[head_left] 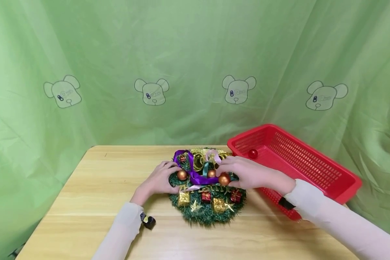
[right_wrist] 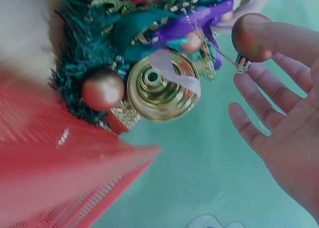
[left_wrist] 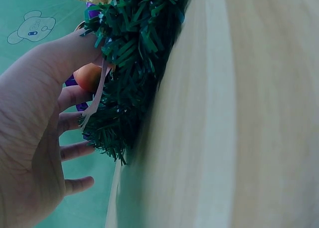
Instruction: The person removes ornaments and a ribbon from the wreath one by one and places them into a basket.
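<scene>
A sleeve [head_left: 347,224] crosses the basket [head_left: 299,157]; the wreath [head_left: 208,216] lies between left hand [head_left: 159,179] and right hand [head_left: 248,174], reachable by both. Left wrist view: fingers [left_wrist: 75,96] spread wide around its rim, perhaps steadying it. Right wrist view: that hand pinches a copper ball [right_wrist: 249,37], seemingly holding it clear.

Red basket [head_left: 300,156], wooden table [head_left: 94,196] and green cloth [head_left: 195,39] around the two hands.
The basket, with slotted walls, sits beyond and to the right of the right hand [head_left: 243,172], passing beneath its wrist; a shiny red ball [head_left: 253,154] lies inside, just past that hand. The pale, grained table spreads under both hands and out to the left of the left hand [head_left: 160,178]. Beyond both, the creased cloth hangs, printed with a row of outlined cartoon animal heads [head_left: 151,94], their lettering too small to read.
</scene>
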The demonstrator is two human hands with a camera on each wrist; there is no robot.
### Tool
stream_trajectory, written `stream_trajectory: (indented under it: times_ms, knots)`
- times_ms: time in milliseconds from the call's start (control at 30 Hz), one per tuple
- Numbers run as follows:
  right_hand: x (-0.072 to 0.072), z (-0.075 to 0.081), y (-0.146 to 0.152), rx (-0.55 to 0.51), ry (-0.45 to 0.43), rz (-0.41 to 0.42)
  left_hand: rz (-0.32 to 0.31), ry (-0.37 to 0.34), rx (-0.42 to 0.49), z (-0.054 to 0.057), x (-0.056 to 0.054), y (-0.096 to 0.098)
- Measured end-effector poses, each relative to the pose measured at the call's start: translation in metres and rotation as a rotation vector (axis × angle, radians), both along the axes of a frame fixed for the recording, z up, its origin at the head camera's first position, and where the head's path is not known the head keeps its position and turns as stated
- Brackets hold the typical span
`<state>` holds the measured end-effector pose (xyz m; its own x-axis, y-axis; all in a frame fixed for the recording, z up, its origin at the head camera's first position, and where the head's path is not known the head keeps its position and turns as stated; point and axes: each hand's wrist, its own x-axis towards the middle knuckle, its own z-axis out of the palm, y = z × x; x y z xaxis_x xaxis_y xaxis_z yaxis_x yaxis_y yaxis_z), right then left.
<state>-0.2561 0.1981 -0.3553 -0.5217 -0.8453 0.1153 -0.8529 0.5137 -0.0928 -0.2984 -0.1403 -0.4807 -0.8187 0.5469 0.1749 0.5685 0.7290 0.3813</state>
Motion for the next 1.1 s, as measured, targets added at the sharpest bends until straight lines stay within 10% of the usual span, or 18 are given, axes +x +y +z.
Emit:
stream_trajectory:
  times_ms: [1100]
  knots:
    - [-0.039,0.033,0.054,-0.143,0.269,-0.176,0.003,-0.021,-0.013,0.0,-0.001,-0.001]
